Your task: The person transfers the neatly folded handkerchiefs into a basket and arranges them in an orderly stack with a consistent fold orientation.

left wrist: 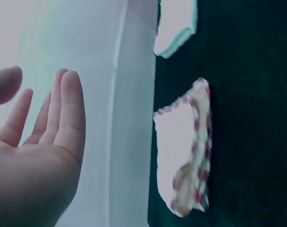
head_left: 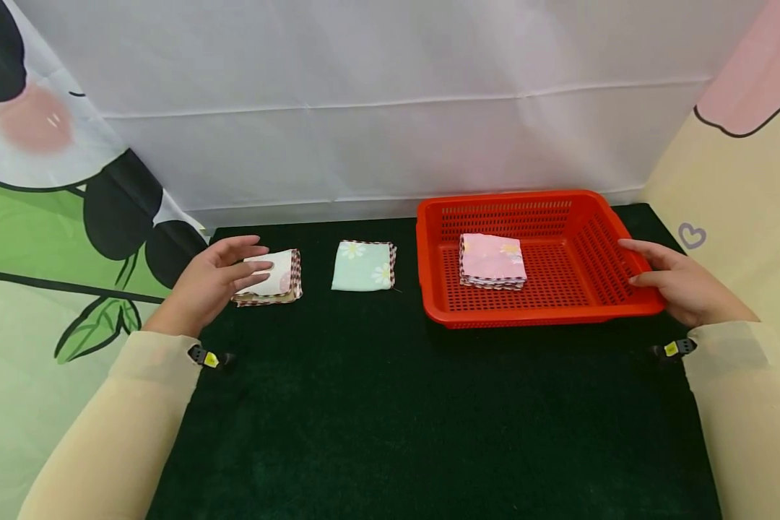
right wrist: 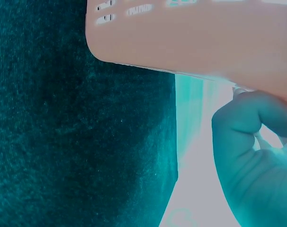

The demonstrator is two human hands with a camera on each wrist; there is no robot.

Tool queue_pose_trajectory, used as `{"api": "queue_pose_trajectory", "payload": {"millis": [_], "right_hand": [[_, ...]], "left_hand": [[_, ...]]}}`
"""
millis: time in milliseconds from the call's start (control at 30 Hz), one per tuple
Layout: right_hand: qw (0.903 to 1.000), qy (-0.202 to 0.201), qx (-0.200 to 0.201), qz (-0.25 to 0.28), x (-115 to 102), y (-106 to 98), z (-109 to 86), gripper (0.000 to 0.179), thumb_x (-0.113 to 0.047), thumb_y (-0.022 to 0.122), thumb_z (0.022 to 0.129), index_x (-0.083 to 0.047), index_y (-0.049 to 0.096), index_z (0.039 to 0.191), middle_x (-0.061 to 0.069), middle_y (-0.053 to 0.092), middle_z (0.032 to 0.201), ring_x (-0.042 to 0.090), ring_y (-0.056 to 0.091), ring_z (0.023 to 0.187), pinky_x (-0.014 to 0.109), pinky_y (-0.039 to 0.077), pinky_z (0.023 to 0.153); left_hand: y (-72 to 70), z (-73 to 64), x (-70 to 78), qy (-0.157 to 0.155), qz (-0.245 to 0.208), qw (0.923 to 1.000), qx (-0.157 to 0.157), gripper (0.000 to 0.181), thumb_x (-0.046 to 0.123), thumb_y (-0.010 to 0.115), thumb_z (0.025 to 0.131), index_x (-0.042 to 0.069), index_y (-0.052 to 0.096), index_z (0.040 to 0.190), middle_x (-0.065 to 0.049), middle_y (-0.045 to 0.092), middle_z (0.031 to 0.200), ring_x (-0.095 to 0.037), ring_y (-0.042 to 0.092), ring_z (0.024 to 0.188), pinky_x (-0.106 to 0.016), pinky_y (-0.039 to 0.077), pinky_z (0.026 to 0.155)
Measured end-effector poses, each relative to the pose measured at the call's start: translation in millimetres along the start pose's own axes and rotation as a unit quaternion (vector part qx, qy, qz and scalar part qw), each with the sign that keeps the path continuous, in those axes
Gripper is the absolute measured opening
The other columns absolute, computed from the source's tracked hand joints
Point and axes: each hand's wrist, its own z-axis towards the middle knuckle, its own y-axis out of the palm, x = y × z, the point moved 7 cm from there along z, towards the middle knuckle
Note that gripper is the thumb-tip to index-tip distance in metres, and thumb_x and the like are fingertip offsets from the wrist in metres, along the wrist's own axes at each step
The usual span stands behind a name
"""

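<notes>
My left hand (head_left: 211, 278) is held over a stack of folded white cloths (head_left: 273, 278) with checked edging. In the left wrist view its fingers (left wrist: 71, 109) are spread and hold nothing, apart from the white cloths (left wrist: 176, 156). My right hand (head_left: 682, 282) grips the right end of a red plastic basket (head_left: 533, 318), thumb and fingers at the rim. Part of that grip is hidden in the right wrist view, where the hand (right wrist: 252, 156) meets the basket wall (right wrist: 191, 42). A stack of folded pink cloths (head_left: 492, 258) with daisies lies in the basket's left half.
Between the white stack and the basket lies a folded mint-green cloth (head_left: 364, 266) with daisies. Everything stands on a dark green tabletop (head_left: 396, 419). A white fabric backdrop (head_left: 364, 152) rises behind it, with printed cloth walls at both sides.
</notes>
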Motion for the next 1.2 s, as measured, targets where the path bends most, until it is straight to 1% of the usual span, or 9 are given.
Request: {"api": "queue_pose_trajectory", "payload": {"millis": [200, 333, 433, 567, 667, 767, 900, 1000, 1200], "right_hand": [[0.9999, 0.008, 0.002, -0.012, -0.7, 0.5, 0.1, 0.069, -0.002, 0.047, 0.107, -0.024, 0.019, 0.167, 0.009, 0.023, 0.157, 0.006, 0.058, 0.111, 0.028, 0.058, 0.089], [0.9998, 0.011, 0.000, -0.019, -1.7, 1.4, 0.6, 0.069, -0.003, 0.046, 0.108, -0.025, 0.018, 0.167, 0.011, 0.018, 0.160, 0.006, 0.056, 0.113, 0.027, 0.057, 0.090], [0.9998, 0.010, -0.004, -0.019, -2.7, 2.4, 1.3, 0.069, -0.004, 0.047, 0.108, -0.025, 0.017, 0.167, 0.013, 0.015, 0.162, 0.007, 0.054, 0.115, 0.027, 0.057, 0.090], [0.9999, 0.010, -0.004, -0.012, -2.7, 2.2, 1.1, 0.069, -0.003, 0.047, 0.108, -0.025, 0.017, 0.167, 0.013, 0.015, 0.162, 0.007, 0.055, 0.115, 0.028, 0.057, 0.090], [0.9999, 0.010, -0.002, -0.006, -2.4, 1.2, 0.2, 0.069, -0.002, 0.047, 0.108, -0.027, 0.020, 0.166, 0.011, 0.017, 0.161, 0.007, 0.056, 0.114, 0.028, 0.057, 0.090], [1.0000, 0.006, -0.005, 0.004, -2.5, 0.6, -0.5, 0.069, -0.001, 0.048, 0.107, -0.027, 0.021, 0.166, 0.012, 0.017, 0.160, 0.008, 0.056, 0.113, 0.028, 0.057, 0.089], [0.9999, 0.004, -0.006, 0.007, -2.0, 1.3, -1.1, 0.070, -0.002, 0.048, 0.107, -0.026, 0.021, 0.166, 0.012, 0.016, 0.160, 0.008, 0.056, 0.113, 0.027, 0.058, 0.088], [1.0000, 0.006, -0.004, -0.001, -2.1, 3.4, -0.5, 0.069, -0.003, 0.048, 0.107, -0.025, 0.020, 0.167, 0.012, 0.017, 0.160, 0.007, 0.055, 0.114, 0.027, 0.057, 0.089], [0.9998, 0.005, 0.008, -0.015, -1.8, 4.3, -1.4, 0.067, -0.004, 0.046, 0.108, -0.024, 0.019, 0.167, 0.010, 0.020, 0.159, 0.008, 0.053, 0.117, 0.028, 0.057, 0.090]], "left_hand": [[-12.8, 1.3, -15.5, -0.002, -0.008, 1.0000, 0.005, 0.051, 0.015, 0.058, 0.107, 0.012, 0.039, 0.154, -0.011, 0.047, 0.145, -0.017, 0.063, 0.123, -0.031, 0.051, 0.101], [-19.7, 0.6, -27.0, -0.010, -0.040, 0.9990, 0.016, 0.050, 0.011, 0.056, 0.107, 0.012, 0.038, 0.154, -0.015, 0.041, 0.149, -0.022, 0.057, 0.129, -0.036, 0.047, 0.106], [-24.0, -0.1, -33.8, -0.006, -0.061, 0.9978, 0.024, 0.050, 0.010, 0.056, 0.107, 0.013, 0.039, 0.153, -0.015, 0.038, 0.151, -0.024, 0.053, 0.133, -0.038, 0.045, 0.107], [-29.7, 0.4, -40.0, 0.006, -0.103, 0.9943, 0.028, 0.051, 0.007, 0.058, 0.105, 0.012, 0.039, 0.152, -0.010, 0.043, 0.146, -0.022, 0.055, 0.132, -0.038, 0.043, 0.106], [-33.7, 1.7, -45.9, 0.002, -0.116, 0.9928, 0.028, 0.051, 0.004, 0.059, 0.104, 0.011, 0.040, 0.152, -0.007, 0.046, 0.141, -0.019, 0.059, 0.127, -0.036, 0.044, 0.105], [-37.7, 3.8, -53.7, -0.016, -0.099, 0.9944, 0.032, 0.050, 0.003, 0.056, 0.105, 0.011, 0.040, 0.151, -0.009, 0.044, 0.143, -0.013, 0.062, 0.122, -0.034, 0.045, 0.104], [-42.5, 5.5, -64.0, -0.043, -0.066, 0.9963, 0.034, 0.051, 0.005, 0.055, 0.106, 0.011, 0.037, 0.153, -0.018, 0.033, 0.154, -0.007, 0.060, 0.120, -0.031, 0.044, 0.103], [-47.1, 3.8, -70.9, -0.054, -0.040, 0.9970, 0.039, 0.051, 0.006, 0.055, 0.106, 0.011, 0.036, 0.154, -0.020, 0.027, 0.158, -0.005, 0.059, 0.120, -0.027, 0.046, 0.101], [-56.5, 7.6, -78.6, -0.048, -0.018, 0.9972, 0.055, 0.052, 0.006, 0.057, 0.106, 0.010, 0.038, 0.153, -0.016, 0.037, 0.151, -0.005, 0.059, 0.119, -0.024, 0.050, 0.098]]}}
